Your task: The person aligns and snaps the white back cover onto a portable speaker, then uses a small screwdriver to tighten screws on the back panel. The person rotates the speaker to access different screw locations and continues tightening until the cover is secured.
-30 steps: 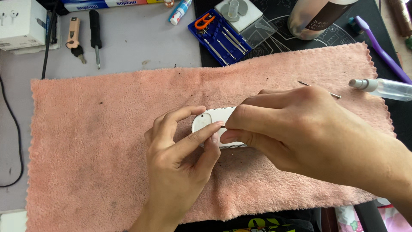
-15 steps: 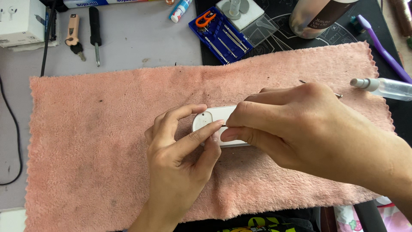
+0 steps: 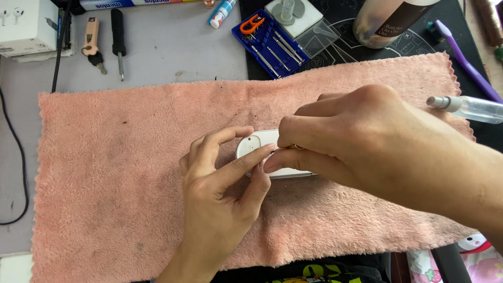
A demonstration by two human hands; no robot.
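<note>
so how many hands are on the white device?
2. The left hand steadies the white device from below with fingertips on its left end; the right hand covers its right part from above. The device lies on the pink towel.

White box (image 3: pixel 23 23): rectangular carton at the far left corner of the grey surface (image 3: pixel 173 50), a picture of white earbuds on its top face.

Flat pack (image 3: pixel 133 3): long, narrow, blue and white, lying along the far edge, cut off by the frame.

Small tube (image 3: pixel 222 12): white with blue and red label, lying tilted just right of the flat pack.

Bottle label (image 3: pixel 401 21): dark brown band on a pale round bottle (image 3: pixel 374 29), far right, on the black mat (image 3: pixel 356 50).
</note>
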